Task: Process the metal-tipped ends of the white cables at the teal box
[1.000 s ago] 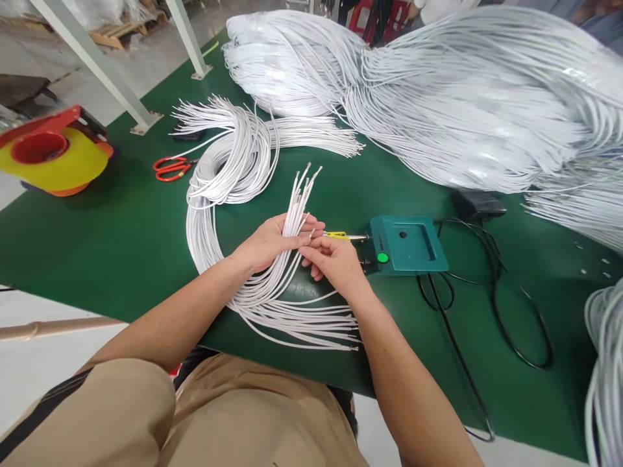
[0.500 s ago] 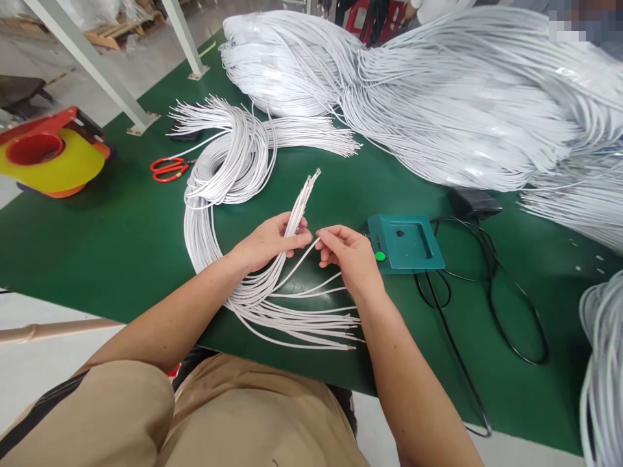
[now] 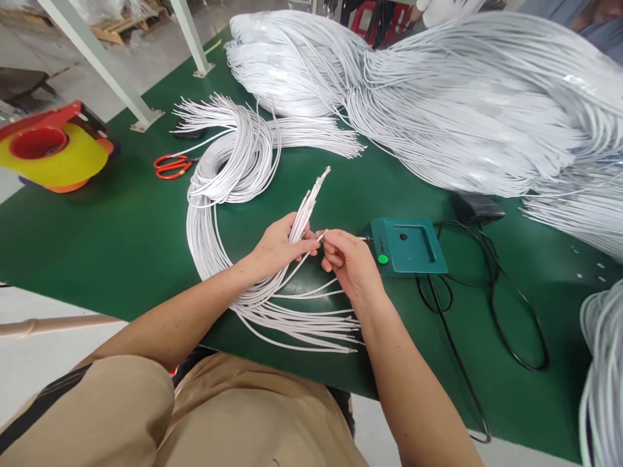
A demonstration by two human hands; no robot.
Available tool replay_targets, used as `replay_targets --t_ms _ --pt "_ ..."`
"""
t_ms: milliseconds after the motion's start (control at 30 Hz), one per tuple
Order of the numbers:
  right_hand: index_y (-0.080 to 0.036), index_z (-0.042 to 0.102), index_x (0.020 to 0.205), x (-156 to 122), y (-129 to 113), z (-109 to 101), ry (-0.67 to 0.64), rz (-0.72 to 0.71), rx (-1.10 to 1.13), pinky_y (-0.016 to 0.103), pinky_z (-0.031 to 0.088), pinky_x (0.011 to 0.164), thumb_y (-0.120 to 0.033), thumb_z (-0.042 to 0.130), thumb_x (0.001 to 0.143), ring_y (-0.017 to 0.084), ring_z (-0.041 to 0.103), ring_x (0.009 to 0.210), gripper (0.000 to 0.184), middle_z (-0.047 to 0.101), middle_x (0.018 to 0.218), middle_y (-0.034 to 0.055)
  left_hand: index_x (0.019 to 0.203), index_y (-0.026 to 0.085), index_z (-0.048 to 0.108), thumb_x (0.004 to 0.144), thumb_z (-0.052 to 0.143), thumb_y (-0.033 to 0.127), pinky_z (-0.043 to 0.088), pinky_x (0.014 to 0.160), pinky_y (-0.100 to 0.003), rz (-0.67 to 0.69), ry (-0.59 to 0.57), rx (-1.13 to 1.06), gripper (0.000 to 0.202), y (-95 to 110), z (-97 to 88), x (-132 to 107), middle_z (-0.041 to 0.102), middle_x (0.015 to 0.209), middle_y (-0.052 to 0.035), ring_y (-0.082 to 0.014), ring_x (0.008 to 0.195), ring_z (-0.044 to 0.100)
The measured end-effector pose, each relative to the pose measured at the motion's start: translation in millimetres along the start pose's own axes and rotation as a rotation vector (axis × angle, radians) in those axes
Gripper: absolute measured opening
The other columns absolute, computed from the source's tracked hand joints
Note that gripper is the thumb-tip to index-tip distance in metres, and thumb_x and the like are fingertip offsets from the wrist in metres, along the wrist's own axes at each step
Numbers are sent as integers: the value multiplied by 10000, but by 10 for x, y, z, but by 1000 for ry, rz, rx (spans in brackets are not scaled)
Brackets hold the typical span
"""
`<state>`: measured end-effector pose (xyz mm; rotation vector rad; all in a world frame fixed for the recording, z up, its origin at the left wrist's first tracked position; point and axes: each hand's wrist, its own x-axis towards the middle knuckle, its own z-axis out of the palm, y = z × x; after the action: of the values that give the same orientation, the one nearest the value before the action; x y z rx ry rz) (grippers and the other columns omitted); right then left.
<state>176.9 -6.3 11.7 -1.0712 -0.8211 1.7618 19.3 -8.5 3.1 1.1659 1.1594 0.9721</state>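
My left hand is closed round a small bunch of white cables, whose ends point up and away from me. Close beside it, my right hand pinches the tip of a single white cable, near my left thumb. Below both hands, more loose cable ends fan out to the right, partly behind my right wrist. They belong to a large curved bundle of white cables on the green table. Just right of my right hand stands a teal device with a green button and a thin metal tip.
Red-handled scissors lie left of the bundle. A yellow and red tape dispenser is at the far left. Big heaps of white cable cover the back, with another coil at right. A black cord loops beside the device.
The single cable's tip has come up to my left thumb, with my right fingers at its end. The view has shifted slightly.
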Motion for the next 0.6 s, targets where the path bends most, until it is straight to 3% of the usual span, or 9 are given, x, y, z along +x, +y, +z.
replay_targets --t_ms 200,367,600 --pt "-166 673 776 -3 -75 -49 -117 79 -6 203 316 356 -557 657 776 54 157 398 391 274 470 -104 844 187 462 754 698 254 454 509 -203 8 -82 45 261 4 28 -41 612 765 11 -140 681 670" --pt "-179 573 649 -26 -69 -29 -167 132 17 199 316 379 -495 743 733 46 155 401 368 262 464 -114 859 177 479 762 681 217 495 603 -229 47 -110 47 227 7 26 -55 618 806 8 -121 691 656" --pt "-161 629 758 -22 -66 -67 -256 221 178 179 324 407 -445 738 773 42 159 424 304 325 498 -109 870 177 475 767 692 226 498 627 -227 73 -108 -28 246 -22 -16 -34 611 806 14 -110 693 644"
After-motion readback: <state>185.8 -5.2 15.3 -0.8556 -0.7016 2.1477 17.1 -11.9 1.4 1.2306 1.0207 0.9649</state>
